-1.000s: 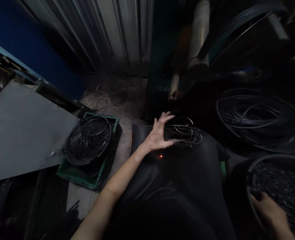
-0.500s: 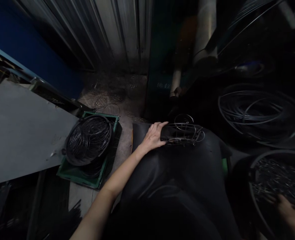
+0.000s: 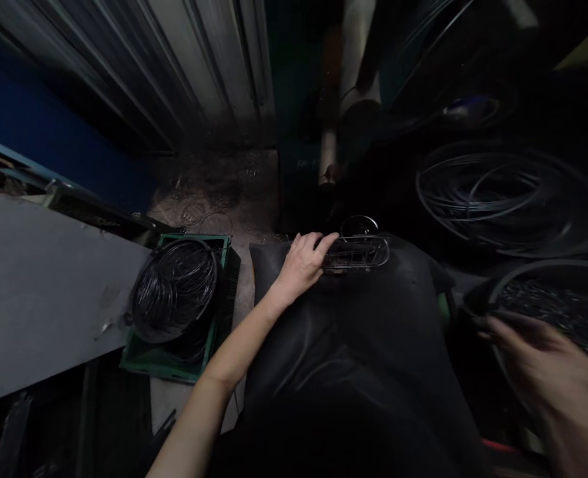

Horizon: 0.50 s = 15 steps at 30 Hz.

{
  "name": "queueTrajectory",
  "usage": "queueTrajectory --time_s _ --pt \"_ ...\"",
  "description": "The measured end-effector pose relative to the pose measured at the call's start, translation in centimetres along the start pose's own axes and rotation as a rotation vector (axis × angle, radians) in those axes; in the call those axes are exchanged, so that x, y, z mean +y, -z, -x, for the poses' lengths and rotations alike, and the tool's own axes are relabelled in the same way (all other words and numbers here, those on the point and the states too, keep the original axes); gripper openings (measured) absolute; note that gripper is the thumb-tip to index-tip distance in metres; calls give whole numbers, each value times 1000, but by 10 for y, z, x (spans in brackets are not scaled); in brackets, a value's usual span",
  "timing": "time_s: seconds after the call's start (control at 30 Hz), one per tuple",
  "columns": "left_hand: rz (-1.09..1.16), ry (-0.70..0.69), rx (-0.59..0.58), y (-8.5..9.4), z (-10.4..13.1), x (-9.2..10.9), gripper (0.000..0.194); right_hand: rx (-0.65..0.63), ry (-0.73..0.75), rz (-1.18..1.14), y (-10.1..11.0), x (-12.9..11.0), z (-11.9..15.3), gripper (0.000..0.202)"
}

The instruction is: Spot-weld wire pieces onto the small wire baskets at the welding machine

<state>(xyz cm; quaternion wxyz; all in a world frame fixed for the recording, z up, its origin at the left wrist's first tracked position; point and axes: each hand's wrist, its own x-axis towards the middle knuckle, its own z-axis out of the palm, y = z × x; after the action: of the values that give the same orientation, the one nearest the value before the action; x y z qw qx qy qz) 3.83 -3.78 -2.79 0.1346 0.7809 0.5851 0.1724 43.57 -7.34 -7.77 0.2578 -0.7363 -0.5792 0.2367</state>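
My left hand (image 3: 302, 264) grips the left end of a small wire frame (image 3: 357, 253), fingers over its top. The frame lies on the black apron (image 3: 368, 318) over my lap, with a wire ring standing up at its far side. At the right, my right hand (image 3: 537, 352) is blurred, its fingers drawn together at the near left rim of a round tub (image 3: 563, 305) of small metal pieces. Whatever those fingers hold is too small or blurred to make out.
A green crate (image 3: 161, 367) at the left bears a black basin (image 3: 174, 289) of dark wire rings. Beside it is a grey panel (image 3: 49, 285). A large wire coil (image 3: 488, 189) lies at the right, beyond the tub. Pipes (image 3: 357, 60) stand ahead.
My right hand has come up and left from inside the tub to its rim. My left hand still holds the wire frame, which is now turned a little. The view has shifted to the right.
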Motion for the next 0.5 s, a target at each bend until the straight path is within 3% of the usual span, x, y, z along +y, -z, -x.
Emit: queueTrajectory --time_s 0.07,0.17,0.27,0.33,0.4,0.5 --pt "-27 -37 -15 -5 -2 3 72 -81 0 39 -22 -17 8 47" --pt "-23 -92 0 -18 -2 3 71 -156 140 244 -44 -21 14 45" --pt "-48 -70 30 -24 -2 -1 70 -167 184 454 -44 -11 14 35" --pt "-61 -48 26 -23 -3 -2 70 -180 131 499 -37 -12 10 28" --pt "-64 -43 22 -20 -5 -1 69 -189 7 379 -30 -29 4 26" --pt "-67 -40 47 -16 -10 4 68 -186 -110 -73 -31 -80 -5 36"
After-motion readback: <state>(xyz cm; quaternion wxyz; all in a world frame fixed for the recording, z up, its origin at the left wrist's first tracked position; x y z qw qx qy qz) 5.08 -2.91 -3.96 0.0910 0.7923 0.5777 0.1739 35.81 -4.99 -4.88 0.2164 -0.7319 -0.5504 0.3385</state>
